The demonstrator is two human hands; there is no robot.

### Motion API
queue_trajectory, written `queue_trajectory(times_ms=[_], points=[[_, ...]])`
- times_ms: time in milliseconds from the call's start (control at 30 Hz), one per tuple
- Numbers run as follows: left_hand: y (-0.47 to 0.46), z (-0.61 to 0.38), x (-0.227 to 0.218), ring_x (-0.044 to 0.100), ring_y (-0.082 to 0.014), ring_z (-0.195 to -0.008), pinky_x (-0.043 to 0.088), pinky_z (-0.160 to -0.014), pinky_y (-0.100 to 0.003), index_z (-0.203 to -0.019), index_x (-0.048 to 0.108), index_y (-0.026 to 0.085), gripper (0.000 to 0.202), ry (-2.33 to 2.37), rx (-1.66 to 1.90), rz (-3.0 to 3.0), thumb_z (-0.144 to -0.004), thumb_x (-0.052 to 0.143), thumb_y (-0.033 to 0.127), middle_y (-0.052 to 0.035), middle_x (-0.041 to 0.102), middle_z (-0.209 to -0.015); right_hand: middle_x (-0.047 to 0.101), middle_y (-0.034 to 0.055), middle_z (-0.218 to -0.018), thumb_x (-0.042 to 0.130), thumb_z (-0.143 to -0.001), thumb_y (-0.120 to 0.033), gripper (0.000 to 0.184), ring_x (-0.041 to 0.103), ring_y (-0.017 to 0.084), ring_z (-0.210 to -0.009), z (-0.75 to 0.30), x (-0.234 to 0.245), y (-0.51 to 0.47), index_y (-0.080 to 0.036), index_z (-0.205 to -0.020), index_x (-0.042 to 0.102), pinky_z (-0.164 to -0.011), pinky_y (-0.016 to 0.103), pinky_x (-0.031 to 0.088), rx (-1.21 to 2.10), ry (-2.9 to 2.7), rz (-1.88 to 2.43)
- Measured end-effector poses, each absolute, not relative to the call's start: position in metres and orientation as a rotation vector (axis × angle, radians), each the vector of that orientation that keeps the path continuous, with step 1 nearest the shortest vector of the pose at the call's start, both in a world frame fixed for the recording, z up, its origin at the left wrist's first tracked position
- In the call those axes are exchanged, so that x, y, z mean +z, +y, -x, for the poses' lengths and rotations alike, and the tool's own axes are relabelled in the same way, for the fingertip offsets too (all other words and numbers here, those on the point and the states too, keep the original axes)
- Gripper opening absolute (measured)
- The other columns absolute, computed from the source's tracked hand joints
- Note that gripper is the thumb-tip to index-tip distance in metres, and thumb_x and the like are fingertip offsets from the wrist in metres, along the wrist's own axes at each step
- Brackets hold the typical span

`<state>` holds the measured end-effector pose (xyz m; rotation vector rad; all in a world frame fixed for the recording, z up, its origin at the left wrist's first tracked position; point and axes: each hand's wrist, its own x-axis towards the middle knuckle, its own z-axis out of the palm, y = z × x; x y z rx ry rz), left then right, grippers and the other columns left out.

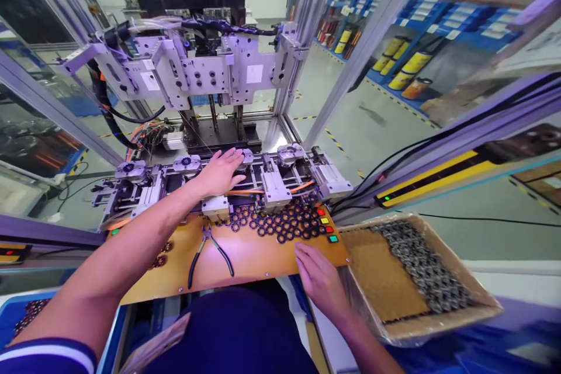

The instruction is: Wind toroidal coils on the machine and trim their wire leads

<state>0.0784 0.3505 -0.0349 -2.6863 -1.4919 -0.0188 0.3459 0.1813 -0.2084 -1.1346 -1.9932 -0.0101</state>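
My left hand (pixel 220 173) reaches over the row of fixtures, fingers stretched out and palm down, holding nothing visible. Its fingertips lie at a round metal fixture (pixel 248 156) and partly cover it. Low at the front right, my right hand (pixel 322 281) is beside the edge of the orange-brown work plate (pixel 254 260), fingers loosely bent, with nothing visible in them. Many small dark rings (pixel 284 225) lie on the plate just beyond its fingertips. Between my arms rest pliers (pixel 207 242) with dark handles, spread apart. Several copper-wound parts (pixel 160 258) sit partly behind my left forearm.
A plastic-lined carton (pixel 372 280) holding rows of grey metal parts (pixel 427 263) stands at right. Coloured buttons (pixel 324 221) line the plate's right end. Above the fixtures hangs a metal head (pixel 205 73), framed by aluminium posts (pixel 372 41). A blue bin (pixel 13 304) is at lower left.
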Motion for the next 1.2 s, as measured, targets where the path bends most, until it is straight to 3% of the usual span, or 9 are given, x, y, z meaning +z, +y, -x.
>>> queue_trajectory(times_ms=[233, 333, 433, 500, 600, 767, 967, 1100, 1200], points=[[0.341, -0.084, -0.021, 0.014, -0.0353, -0.152, 0.017, -0.119, -0.060, -0.150, 0.032, 0.010, 0.075, -1.528, -0.032, 2.754, -0.090, 0.059, 0.044, -0.0193, 0.027, -0.161, 0.065, 0.0167, -0.120, 0.052, -0.094, -0.016, 0.020, 0.059, 0.032, -0.116, -0.329, -0.227, 0.211, -0.015, -0.101, 0.070, -0.097, 0.054, 0.054, 0.064, -2.035, 1.171], [0.299, -0.081, -0.017, 0.008, -0.0352, -0.153, 0.017, -0.120, -0.059, -0.152, 0.029, 0.012, 0.079, -1.454, -0.401, 2.800, -0.089, 0.059, 0.049, -0.0192, 0.018, -0.164, 0.060, 0.0209, -0.129, 0.050, -0.092, -0.012, 0.020, 0.052, 0.038, -0.124, -0.322, -0.228, 0.216, -0.014, -0.090, 0.071, -0.097, 0.062, 0.049, 0.116, -2.010, 1.166], [0.239, -0.073, -0.032, 0.028, -0.0325, -0.148, 0.028, -0.119, -0.056, -0.143, 0.044, 0.012, 0.061, -1.400, -0.851, 2.838, -0.092, 0.058, 0.042, -0.0207, 0.039, -0.155, 0.061, 0.0181, -0.128, 0.049, -0.092, -0.010, 0.023, 0.053, 0.035, -0.125, -0.314, -0.213, 0.210, -0.016, -0.085, 0.070, -0.099, 0.060, 0.049, 0.194, -1.960, 1.106], [0.203, -0.069, -0.048, 0.054, -0.0288, -0.130, 0.045, -0.109, -0.052, -0.134, 0.054, 0.013, 0.047, -1.512, -0.982, 2.882, -0.093, 0.057, 0.035, -0.0189, 0.061, -0.137, 0.059, 0.0152, -0.130, 0.051, -0.094, -0.013, 0.020, 0.056, 0.030, -0.123, -0.304, -0.191, 0.200, -0.019, -0.090, 0.070, -0.098, 0.053, 0.052, 0.260, -1.935, 1.038], [0.169, -0.067, -0.066, 0.071, -0.0233, -0.098, 0.059, -0.088, -0.042, -0.126, 0.061, 0.015, 0.039, -1.664, -1.158, 3.034, -0.090, 0.062, 0.031, -0.0132, 0.075, -0.111, 0.054, 0.0112, -0.137, 0.057, -0.094, -0.014, 0.014, 0.058, 0.025, -0.121, -0.280, -0.150, 0.182, -0.022, -0.098, 0.068, -0.096, 0.042, 0.055, 0.448, -1.851, 0.862], [0.152, -0.064, -0.060, 0.074, -0.0192, -0.088, 0.060, -0.077, -0.029, -0.117, 0.068, 0.016, 0.029, -1.709, -1.650, 2.910, -0.089, 0.064, 0.025, -0.0106, 0.078, -0.104, 0.053, 0.0074, -0.139, 0.060, -0.091, -0.008, 0.025, 0.058, 0.021, -0.119, -0.244, -0.105, 0.175, -0.027, -0.105, 0.067, -0.098, 0.036, 0.051, 0.814, -1.677, 0.547], [0.150, -0.054, -0.053, 0.070, -0.0166, -0.073, 0.059, -0.067, -0.027, -0.113, 0.069, 0.014, 0.027, -1.565, -1.549, 2.626, -0.087, 0.066, 0.023, -0.0082, 0.076, -0.086, 0.058, 0.0087, -0.133, 0.062, -0.093, -0.020, 0.011, 0.059, 0.024, -0.119, -0.227, -0.090, 0.186, -0.025, -0.098, 0.070, -0.101, 0.041, 0.049, 1.142, -1.671, 0.490], [0.149, -0.040, -0.055, 0.072, -0.0168, -0.082, 0.060, -0.076, -0.027, -0.123, 0.064, 0.018, 0.041, -1.590, -1.536, 2.523, -0.083, 0.073, 0.024, -0.0089, 0.077, -0.101, 0.065, 0.0087, -0.123, 0.062, -0.093, -0.018, 0.012, 0.063, 0.022, -0.113, -0.240, -0.069, 0.213, -0.023, -0.094, 0.073, -0.096, 0.037, 0.054, 1.093, -1.809, 0.473], [0.143, -0.014, -0.063, 0.072, -0.0155, -0.078, 0.061, -0.074, -0.025, -0.126, 0.063, 0.021, 0.045, -1.756, -1.496, 2.347, -0.082, 0.074, 0.027, -0.0072, 0.077, -0.103, 0.071, 0.0074, -0.110, 0.060, -0.094, -0.021, 0.014, 0.068, 0.021, -0.100, -0.277, -0.048, 0.269, -0.022, -0.095, 0.074, -0.090, 0.036, 0.057, 0.696, -2.063, 0.549]])
